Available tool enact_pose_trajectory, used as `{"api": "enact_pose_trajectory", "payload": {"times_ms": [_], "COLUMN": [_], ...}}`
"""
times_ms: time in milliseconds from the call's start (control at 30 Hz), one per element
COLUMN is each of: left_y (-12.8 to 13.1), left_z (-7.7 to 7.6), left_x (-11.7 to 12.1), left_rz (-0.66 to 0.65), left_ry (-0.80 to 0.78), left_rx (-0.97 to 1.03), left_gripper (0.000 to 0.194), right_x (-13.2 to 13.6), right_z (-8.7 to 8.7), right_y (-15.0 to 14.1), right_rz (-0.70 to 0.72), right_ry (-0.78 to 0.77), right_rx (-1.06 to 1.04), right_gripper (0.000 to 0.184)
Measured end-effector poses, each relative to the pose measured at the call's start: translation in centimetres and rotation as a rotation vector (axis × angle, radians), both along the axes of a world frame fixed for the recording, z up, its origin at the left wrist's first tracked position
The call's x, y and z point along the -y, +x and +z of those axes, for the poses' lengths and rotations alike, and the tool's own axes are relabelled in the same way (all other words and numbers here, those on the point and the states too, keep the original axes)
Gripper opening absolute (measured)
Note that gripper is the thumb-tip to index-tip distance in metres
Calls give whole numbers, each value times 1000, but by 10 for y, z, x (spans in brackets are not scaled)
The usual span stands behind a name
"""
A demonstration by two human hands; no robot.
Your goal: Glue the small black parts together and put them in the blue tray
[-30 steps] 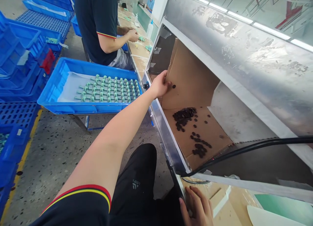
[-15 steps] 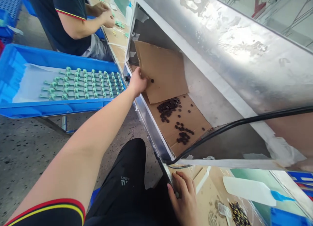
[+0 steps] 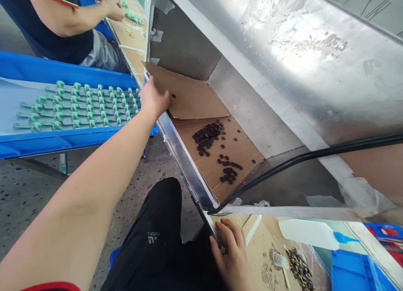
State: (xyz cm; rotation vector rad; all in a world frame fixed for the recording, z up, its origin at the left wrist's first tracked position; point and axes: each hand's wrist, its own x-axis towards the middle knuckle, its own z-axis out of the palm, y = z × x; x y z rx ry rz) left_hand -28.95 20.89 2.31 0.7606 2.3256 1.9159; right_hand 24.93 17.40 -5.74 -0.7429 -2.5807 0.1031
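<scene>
My left hand (image 3: 153, 99) reaches forward and grips the near edge of a brown cardboard flap (image 3: 192, 99), fingers closed on it. The flap lies low over the cardboard floor (image 3: 244, 150) inside a metal housing. A single dark disc rests on the flap by my fingers. Several small dark discs (image 3: 208, 136) lie in loose heaps on the cardboard floor. My right hand (image 3: 232, 253) rests on the metal edge of the bench near my lap, fingers curled against it.
A sloped metal cover (image 3: 283, 52) hangs over the cardboard. A black cable (image 3: 302, 159) crosses in front. A blue tray (image 3: 63, 131) with several green parts stands at left. Another person (image 3: 63, 27) sits beyond it. A white scoop (image 3: 310, 234) and dark bits (image 3: 299, 263) lie on the bench.
The cardboard flap has come down from upright to nearly flat with my left hand on it. My view has shifted down and right, bringing the bench with the scoop into sight.
</scene>
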Motion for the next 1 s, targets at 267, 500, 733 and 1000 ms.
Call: {"api": "enact_pose_trajectory", "payload": {"times_ms": [267,500,733,1000], "left_y": [5,10,22,89], "left_z": [21,6,7,43], "left_x": [15,12,9,-70], "left_rz": [-59,-29,-99,-693], "left_ry": [-129,-97,12,72], "left_rx": [-80,-197,-124,-532], "left_gripper": [27,31,51,27], "right_x": [-1,-2,-2,-1], "right_z": [-3,-3,-4,-2], "right_y": [2,2,3,4], "right_rz": [-16,-10,-14,-20], "right_ry": [-32,-1,-41,-70], "right_rx": [9,17,22,13], "right_gripper": [29,30,32,32]}}
